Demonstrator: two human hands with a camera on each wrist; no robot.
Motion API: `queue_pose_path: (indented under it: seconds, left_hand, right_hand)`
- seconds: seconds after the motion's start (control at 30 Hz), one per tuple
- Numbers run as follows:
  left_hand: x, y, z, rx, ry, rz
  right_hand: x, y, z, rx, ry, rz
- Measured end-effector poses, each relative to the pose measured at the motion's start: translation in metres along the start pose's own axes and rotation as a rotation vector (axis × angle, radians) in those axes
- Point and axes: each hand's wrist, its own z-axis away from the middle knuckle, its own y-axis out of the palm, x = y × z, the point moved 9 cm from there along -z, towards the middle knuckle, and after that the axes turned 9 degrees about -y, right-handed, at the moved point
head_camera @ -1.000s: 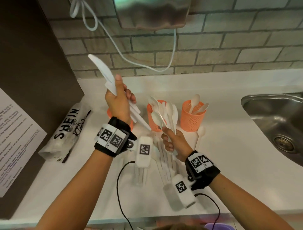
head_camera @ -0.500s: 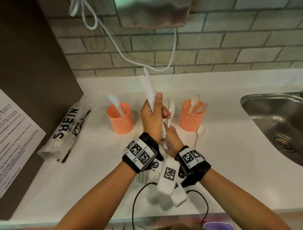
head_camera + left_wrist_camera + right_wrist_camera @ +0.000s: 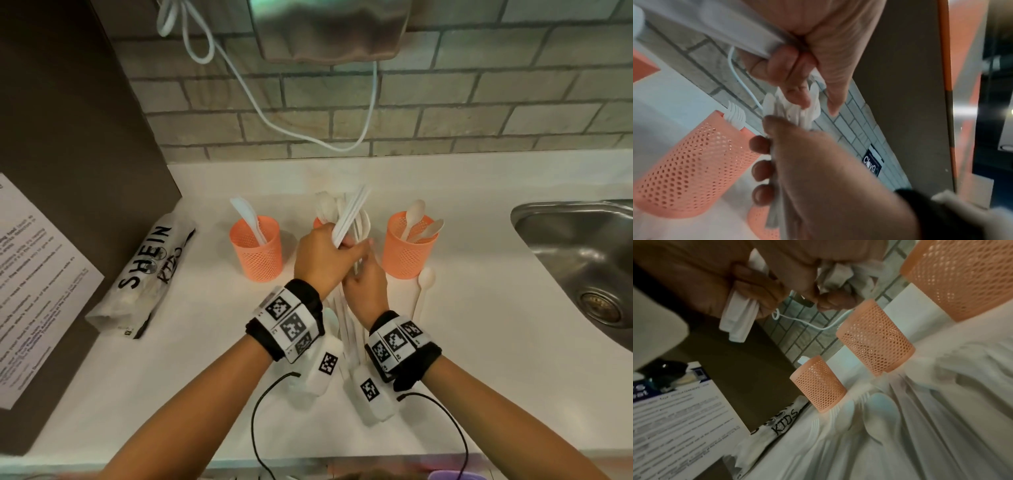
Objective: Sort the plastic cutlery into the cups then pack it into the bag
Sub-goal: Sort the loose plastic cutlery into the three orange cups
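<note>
**Op A:** Starting at the grip: my left hand (image 3: 322, 255) is clenched round a flat bundle of white plastic knife handles (image 3: 351, 216), long axis slanting up and to the right. My right hand (image 3: 366, 284), just below and touching it, grasps a fan of white plastic spoons and forks (image 3: 363, 222), heads up.

**Op B:** Where do the knives belong?

**Op A:** I'd judge the left orange mesh cup (image 3: 257, 246), which holds 1 or 2 white pieces already. It lies left of the left hand, so that hand is nearer. The middle orange mesh cup (image 3: 319, 222) sits right behind both hands; the right orange mesh cup (image 3: 409, 245) has 3 beige spoons.

**Op B:** And outward?

**Op A:** 1 beige spoon (image 3: 423, 287) lies on the white surface (image 3: 479, 308); more white cutlery (image 3: 346, 325) is beneath my wrists; the white printed plastic bag (image 3: 144, 277) is far left.
</note>
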Motion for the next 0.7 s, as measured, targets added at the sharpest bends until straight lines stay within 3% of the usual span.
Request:
queue_pose_path:
  seconds: [0.17, 0.33, 0.53, 0.7]
  left_hand:
    - [-0.002, 0.001, -0.001, -0.079, 0.039, -0.123]
    - [-0.015, 0.009, 0.003, -0.042, 0.147, -0.128]
    - [-0.027, 0.000, 0.007, -0.090, 0.279, -0.198]
    - [-0.028, -0.003, 0.011, -0.108, 0.266, -0.278]
  right_hand:
    - [-0.002, -0.001, 0.001, -0.038, -0.002, 0.000]
    - [-0.009, 0.005, 0.000, -0.015, 0.039, -0.153]
    - [-0.007, 0.004, 0.000, -0.047, 0.023, -0.295]
    - [-0.008, 0.004, 0.001, -0.056, -0.008, -0.292]
